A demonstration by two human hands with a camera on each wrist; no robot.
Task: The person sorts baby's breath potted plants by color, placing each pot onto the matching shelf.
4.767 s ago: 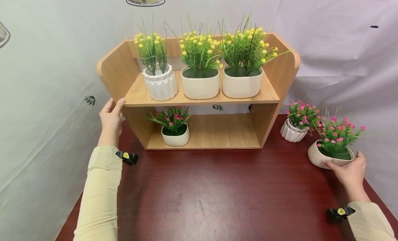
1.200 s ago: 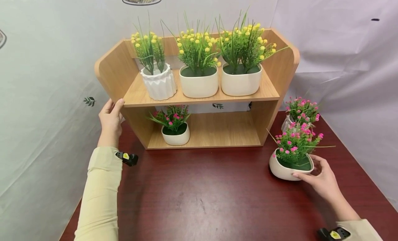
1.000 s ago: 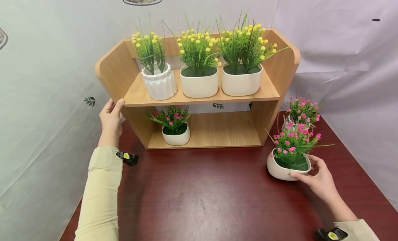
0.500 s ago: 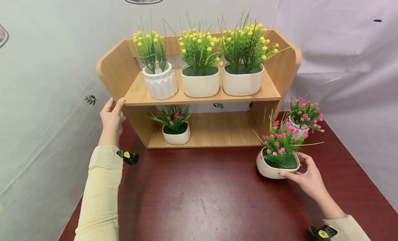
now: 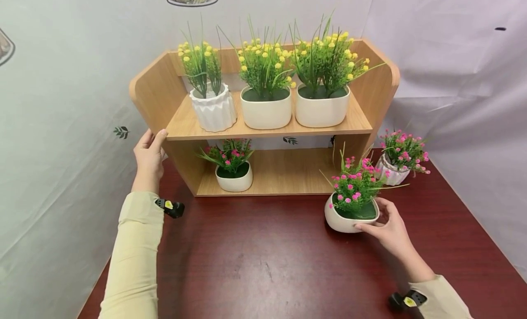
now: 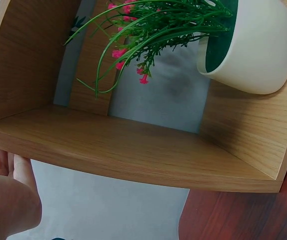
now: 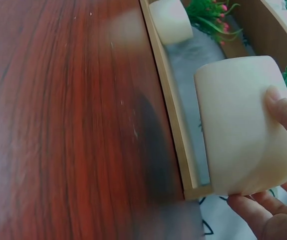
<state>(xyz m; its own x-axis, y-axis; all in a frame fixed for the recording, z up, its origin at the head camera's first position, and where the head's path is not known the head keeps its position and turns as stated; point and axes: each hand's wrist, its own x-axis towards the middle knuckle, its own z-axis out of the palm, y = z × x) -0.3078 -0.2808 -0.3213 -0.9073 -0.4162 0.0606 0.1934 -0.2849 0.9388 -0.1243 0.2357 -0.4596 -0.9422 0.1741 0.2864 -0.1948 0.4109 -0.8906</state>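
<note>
A two-tier wooden shelf stands at the back of the table. My left hand rests on its left side panel, the thumb near the upper board's front edge; some fingertips are hidden behind the panel. My right hand grips a cream oval pot of pink flowers by its right end, in front of the shelf's lower right corner. In the right wrist view the thumb lies on one side of the pot and the fingers on another. A smaller cream pot of pink flowers sits on the lower board's left part.
On the upper board stand a ridged white pot and two cream oval pots with yellow flowers. A ridged white pot with pink flowers stands on the dark red table, right of the shelf.
My right hand has carried the pink-flower pot from the table's right side leftward, to in front of the shelf's right end. The left hand has stayed on the side panel.
</note>
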